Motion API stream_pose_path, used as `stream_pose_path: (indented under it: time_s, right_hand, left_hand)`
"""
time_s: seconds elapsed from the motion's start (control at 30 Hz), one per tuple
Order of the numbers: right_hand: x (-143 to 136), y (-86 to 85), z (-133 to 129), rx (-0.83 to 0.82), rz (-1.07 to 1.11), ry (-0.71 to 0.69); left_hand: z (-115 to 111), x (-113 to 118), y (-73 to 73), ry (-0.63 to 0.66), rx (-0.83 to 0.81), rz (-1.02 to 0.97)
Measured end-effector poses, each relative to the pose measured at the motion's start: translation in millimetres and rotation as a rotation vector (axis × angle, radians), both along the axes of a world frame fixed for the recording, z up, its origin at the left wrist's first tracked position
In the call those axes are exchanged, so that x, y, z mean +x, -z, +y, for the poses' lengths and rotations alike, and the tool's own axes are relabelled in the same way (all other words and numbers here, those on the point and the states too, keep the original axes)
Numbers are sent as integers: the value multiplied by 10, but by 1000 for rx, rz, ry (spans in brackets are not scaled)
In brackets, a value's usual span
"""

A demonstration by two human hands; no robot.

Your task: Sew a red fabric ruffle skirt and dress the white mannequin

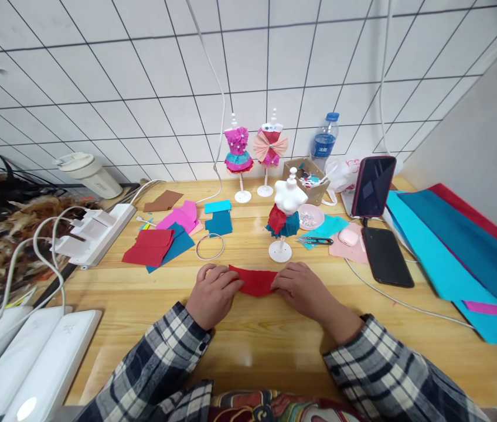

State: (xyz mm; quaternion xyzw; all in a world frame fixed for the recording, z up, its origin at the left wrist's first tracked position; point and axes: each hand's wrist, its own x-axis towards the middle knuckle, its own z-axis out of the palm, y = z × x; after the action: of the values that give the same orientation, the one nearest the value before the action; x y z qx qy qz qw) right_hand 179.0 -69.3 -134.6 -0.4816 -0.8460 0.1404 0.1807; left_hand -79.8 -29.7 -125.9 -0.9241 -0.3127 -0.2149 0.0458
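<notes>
A strip of red fabric (255,282) lies between my two hands near the middle of the wooden table. Its left end is under the closed fingers of my left hand (214,293). My right hand (305,291) pinches the right end. Just behind the strip stands a small white mannequin (290,195) on a round base, with a red and teal ruffled piece around its lower part. A thin metal ring (210,258) lies behind my left hand. To the left are a folded red fabric piece (148,247) and teal pieces (219,223).
Two dressed mannequins (238,151) stand by the tiled wall, near a cardboard box (316,190) and a bottle (324,140). Snips (315,241), a black phone (387,257) and a cable lie right. Left are a power strip (110,231) and white power banks (55,363).
</notes>
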Motion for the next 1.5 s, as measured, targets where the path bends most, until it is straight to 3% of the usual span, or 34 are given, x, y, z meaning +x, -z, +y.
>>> stream_pose_path:
  time_s: [0.27, 0.53, 0.7, 0.83, 1.0, 1.27, 1.5]
  right_hand:
    - [-53, -41, -46, 77, -53, -33]
    - [-72, -70, -56, -1, -132, -13]
    - [-285, -134, -81, 64, -99, -45]
    - [-466, -71, -68, 39, -129, -92]
    - [-513, 9, -52, -6, -152, -11]
    - [-583, -137, 7, -145, -140, 157]
    - [-598, -117, 29, -193, -114, 213]
  left_hand:
    - [34, -30, 40, 1, -143, -44]
    - [52, -157, 80, -27, -259, -75]
    - [54, -212, 165, -25, -303, -85]
    - [70, -212, 180, -37, -376, -97]
    - [84, -231, 189, -63, -434, -93]
    - [76, -224, 145, -151, -445, -113]
    - [75, -191, 142, -237, -442, -153]
